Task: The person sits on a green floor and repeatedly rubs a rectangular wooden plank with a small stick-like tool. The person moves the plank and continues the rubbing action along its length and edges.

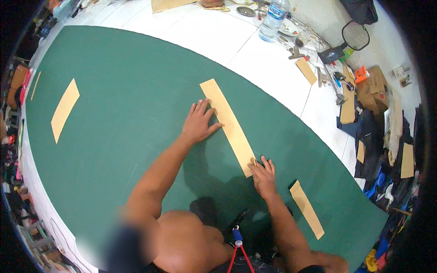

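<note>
A long tan cardboard strip [232, 127] lies slantwise on a large green sheet [136, 91]. My left hand [199, 122] is flat at its left edge, fingers stretched and thumb apart, with the fingertips and thumb touching that edge. At the strip's near end is my right hand [263, 176], its thumb on the cardboard and its fingers beside the right edge. A thin pale sliver shows between thumb and fingers; what it is I cannot make out. Right of that hand rests a shorter tan cardboard piece [307, 210], with a small dark thing at its far end.
On the sheet's left side lie another tan piece [65, 110] and a narrow sliver [36, 85]. White floor tiles [255, 68] border the sheet. Beyond are a water bottle [274, 20], a hammer [339, 98], a cardboard box [373, 88] and scattered tools. Dark cloth [368, 150] lies at right.
</note>
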{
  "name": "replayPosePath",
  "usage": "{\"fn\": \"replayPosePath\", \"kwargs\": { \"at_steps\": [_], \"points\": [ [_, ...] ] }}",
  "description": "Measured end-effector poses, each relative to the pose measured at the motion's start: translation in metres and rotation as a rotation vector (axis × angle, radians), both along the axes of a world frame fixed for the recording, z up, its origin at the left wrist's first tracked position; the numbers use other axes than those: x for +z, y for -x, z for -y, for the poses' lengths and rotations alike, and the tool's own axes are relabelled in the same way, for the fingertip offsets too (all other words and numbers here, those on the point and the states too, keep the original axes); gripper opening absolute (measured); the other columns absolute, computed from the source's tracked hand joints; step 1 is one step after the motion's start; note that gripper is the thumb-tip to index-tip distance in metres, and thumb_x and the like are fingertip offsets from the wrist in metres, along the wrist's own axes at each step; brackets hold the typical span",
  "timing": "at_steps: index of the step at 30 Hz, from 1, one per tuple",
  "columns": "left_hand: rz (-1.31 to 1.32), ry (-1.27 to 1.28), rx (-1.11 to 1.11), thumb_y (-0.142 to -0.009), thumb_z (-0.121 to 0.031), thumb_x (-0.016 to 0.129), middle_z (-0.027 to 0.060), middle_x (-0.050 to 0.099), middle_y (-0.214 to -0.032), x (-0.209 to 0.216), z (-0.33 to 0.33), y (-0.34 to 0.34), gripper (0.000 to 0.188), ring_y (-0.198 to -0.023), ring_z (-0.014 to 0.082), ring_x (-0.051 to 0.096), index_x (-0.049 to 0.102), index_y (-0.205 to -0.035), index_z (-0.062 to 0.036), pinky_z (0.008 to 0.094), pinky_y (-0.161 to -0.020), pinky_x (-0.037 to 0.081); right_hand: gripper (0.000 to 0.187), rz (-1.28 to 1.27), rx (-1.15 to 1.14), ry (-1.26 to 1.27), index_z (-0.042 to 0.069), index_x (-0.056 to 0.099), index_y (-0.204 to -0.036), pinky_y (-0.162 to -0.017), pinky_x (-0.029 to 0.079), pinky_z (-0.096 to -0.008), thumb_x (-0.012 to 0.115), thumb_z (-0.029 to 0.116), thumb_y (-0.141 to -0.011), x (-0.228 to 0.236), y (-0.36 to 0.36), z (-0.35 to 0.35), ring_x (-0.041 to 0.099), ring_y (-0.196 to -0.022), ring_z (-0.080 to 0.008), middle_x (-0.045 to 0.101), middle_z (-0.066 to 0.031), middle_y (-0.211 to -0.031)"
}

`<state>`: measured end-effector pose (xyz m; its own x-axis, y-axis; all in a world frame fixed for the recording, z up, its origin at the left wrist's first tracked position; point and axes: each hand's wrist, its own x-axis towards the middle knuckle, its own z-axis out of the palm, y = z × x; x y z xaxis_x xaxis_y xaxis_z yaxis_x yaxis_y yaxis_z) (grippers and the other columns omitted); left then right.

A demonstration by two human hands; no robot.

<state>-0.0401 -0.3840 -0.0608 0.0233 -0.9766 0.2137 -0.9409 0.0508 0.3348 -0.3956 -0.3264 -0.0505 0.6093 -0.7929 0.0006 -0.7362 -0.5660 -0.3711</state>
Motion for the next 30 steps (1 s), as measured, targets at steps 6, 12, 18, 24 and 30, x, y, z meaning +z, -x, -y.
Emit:
{"fn": "replayPosePath", "kwargs": {
  "at_steps": [6, 12, 18, 24, 30],
  "points": [
    [0.023, -0.059, 0.205, -0.089, -0.067, 0.064, 0.0250, 0.047, -0.147, -0.003, -0.008, 0.019, 0.073, -0.143, 0.0453, 0.039, 0.060, -0.124, -0.0024, 0.0636, -0.122, 0.019, 0.029, 0.030, -0.131, 0.074, 0.010, 0.067, -0.126, -0.119, 0.030, -0.0595, 0.061, 0.016, -0.099, 0.003, 0.001, 0.019, 0.049, -0.140, -0.0409, 0.064, -0.0136, -0.141],
    [-0.045, 0.028, 0.333, -0.087, -0.063, 0.069, 0.0234, 0.053, -0.132, -0.002, -0.015, 0.021, 0.076, -0.138, 0.0442, 0.042, 0.058, -0.126, 0.0011, 0.0648, -0.121, 0.021, 0.033, 0.060, -0.341, 0.045, 0.007, 0.062, -0.131, -0.121, 0.024, -0.0622, 0.060, 0.020, -0.100, -0.009, -0.008, 0.013, 0.041, -0.145, -0.0438, 0.055, -0.0172, -0.150],
    [-0.082, 0.086, 0.378, -0.088, -0.058, 0.071, 0.0260, 0.048, -0.146, -0.013, -0.007, -0.003, 0.077, -0.145, 0.0451, 0.038, 0.055, -0.133, 0.0031, 0.0596, -0.123, 0.024, 0.033, 0.052, -0.340, 0.045, 0.008, 0.060, -0.132, -0.122, 0.020, -0.0624, 0.056, 0.020, -0.102, -0.020, -0.010, 0.030, 0.038, -0.147, -0.0443, 0.053, -0.0162, -0.152],
    [-0.144, 0.077, 0.378, -0.089, -0.056, 0.071, 0.0259, 0.046, -0.150, -0.018, -0.010, -0.014, 0.080, -0.146, 0.0438, 0.038, 0.052, -0.139, 0.0033, 0.0579, -0.123, 0.025, 0.034, 0.028, -0.316, 0.072, 0.009, 0.059, -0.136, -0.124, 0.016, -0.0605, 0.050, 0.019, -0.105, -0.022, -0.012, 0.036, 0.035, -0.149, -0.0444, 0.053, -0.0152, -0.152],
    [-0.156, 0.048, 0.378, -0.091, -0.057, 0.069, 0.0270, 0.043, -0.152, -0.020, -0.011, -0.016, 0.084, -0.148, 0.0440, 0.034, 0.047, -0.143, 0.0050, 0.0564, -0.124, 0.023, 0.033, 0.036, -0.313, 0.067, 0.011, 0.060, -0.137, -0.125, 0.014, -0.0606, 0.048, 0.020, -0.107, -0.027, -0.010, 0.034, 0.033, -0.149, -0.0450, 0.051, -0.0129, -0.154]
  ]
}}
